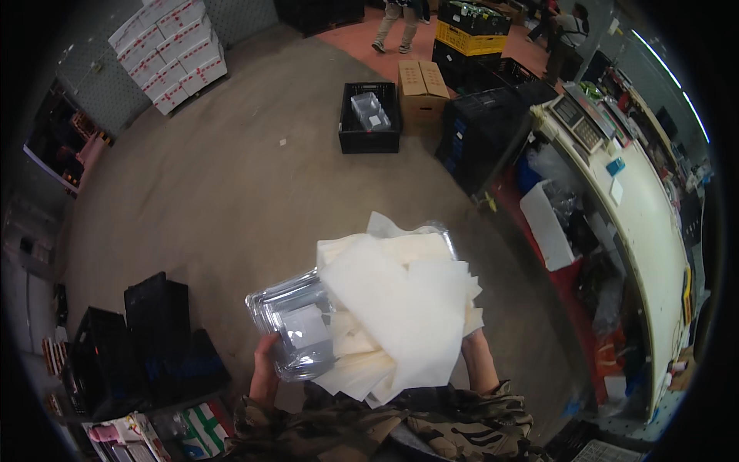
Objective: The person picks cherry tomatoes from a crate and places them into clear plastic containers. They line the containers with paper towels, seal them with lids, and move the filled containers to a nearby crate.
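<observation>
My left hand [267,357] grips the left edge of a stack of clear plastic trays [300,329], its thumb over the rim. A white label sits on the top tray of that stack. Sheets of off-white paper or thin foam liner [398,300] lie fanned out across the trays to the right and hide much of them. More clear plastic shows behind the sheets at the far right corner. My right hand [474,341] supports the load from the right; its fingers are hidden under the sheets. The whole load is held in front of my waist, above the floor.
A black crate [369,141] holding clear trays stands ahead beside a cardboard box [424,98]. Stacked crates [470,37] rise behind. A long counter [641,219] with a scale runs along my right. Black crates [104,358] stand at left, white boxes [173,52] far left. People are farther off.
</observation>
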A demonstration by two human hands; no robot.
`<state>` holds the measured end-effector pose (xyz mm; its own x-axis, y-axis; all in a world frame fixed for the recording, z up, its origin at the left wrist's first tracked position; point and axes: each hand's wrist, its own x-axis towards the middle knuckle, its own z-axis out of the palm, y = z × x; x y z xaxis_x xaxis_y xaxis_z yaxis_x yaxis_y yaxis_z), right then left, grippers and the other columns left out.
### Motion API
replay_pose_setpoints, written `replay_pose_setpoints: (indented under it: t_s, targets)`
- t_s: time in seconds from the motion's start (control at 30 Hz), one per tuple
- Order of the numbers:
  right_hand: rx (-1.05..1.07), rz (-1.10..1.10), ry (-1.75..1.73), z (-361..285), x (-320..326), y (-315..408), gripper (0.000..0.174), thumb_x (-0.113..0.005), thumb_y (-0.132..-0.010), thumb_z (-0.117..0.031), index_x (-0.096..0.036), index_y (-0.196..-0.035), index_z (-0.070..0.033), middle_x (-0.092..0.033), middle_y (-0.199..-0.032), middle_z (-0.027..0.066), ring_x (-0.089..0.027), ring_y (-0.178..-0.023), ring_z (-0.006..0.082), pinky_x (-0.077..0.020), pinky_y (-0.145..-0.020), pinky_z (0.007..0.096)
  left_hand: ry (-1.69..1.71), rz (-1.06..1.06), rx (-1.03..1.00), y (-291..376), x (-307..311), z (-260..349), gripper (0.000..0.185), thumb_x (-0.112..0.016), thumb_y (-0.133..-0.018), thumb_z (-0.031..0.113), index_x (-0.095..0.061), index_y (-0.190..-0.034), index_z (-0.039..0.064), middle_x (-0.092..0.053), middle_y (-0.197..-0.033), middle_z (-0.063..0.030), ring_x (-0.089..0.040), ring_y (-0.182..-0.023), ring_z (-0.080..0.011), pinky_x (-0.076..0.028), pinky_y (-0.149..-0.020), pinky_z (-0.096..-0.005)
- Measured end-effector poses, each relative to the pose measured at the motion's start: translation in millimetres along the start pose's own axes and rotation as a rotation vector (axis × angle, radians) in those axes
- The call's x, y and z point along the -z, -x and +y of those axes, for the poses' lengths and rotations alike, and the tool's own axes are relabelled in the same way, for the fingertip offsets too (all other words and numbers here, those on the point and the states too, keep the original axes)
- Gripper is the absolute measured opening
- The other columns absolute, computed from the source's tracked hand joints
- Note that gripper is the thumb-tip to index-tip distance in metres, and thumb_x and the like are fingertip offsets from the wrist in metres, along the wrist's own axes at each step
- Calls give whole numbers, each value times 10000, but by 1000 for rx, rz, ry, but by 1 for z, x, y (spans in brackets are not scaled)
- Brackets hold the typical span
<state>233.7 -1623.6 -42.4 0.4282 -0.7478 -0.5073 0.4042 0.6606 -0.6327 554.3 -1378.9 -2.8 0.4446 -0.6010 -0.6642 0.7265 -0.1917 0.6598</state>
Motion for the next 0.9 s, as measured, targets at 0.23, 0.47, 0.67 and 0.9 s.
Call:
replay_pose_setpoints:
  t_s: [0.23, 0.47, 0.67, 0.9]
  targets:
    - [-126, -4, 96, -153, -82, -159, 512, -466, -992, -358, -423, -1401, -53, -498, -1370, 65, -487, -1230, 166, -393, -1039, 314, -45, 81, -262, -109, -121, 42, 462, -557, -859, 350, -547, -1206, 46, -569, -1129, -86, -574, -1027, -227, -482, -888, -359]
    - [-136, -174, 149, -240, -96, -391, 564, -485, -983, -343, -363, -1434, -27, -391, -1465, 92, -426, -1296, 198, -337, -1085, 324, 49, -103, -205, -301, -195, 92, 514, -551, -848, 327, -518, -1243, -1, -583, -1144, -103, -578, -1059, -241, -500, -898, -390]
    - [-120, 10, 181, -319, -153, -531, 547, -469, -975, -347, -388, -1423, -44, -477, -1385, 93, -499, -1214, 189, -409, -1019, 313, -26, 12, -231, -454, -286, 169, 401, -572, -868, 296, -553, -1173, 38, -591, -1049, -68, -605, -928, -197, -518, -790, -357]
    - [-185, 91, 263, -401, -175, -710, 541, -464, -975, -351, -397, -1416, -44, -487, -1371, 93, -506, -1200, 189, -412, -1013, 312, 17, -128, -224, -600, -403, 252, 599, -617, -811, 298, -454, -1290, -21, -602, -1080, -120, -623, -909, -230, -531, -754, -344]
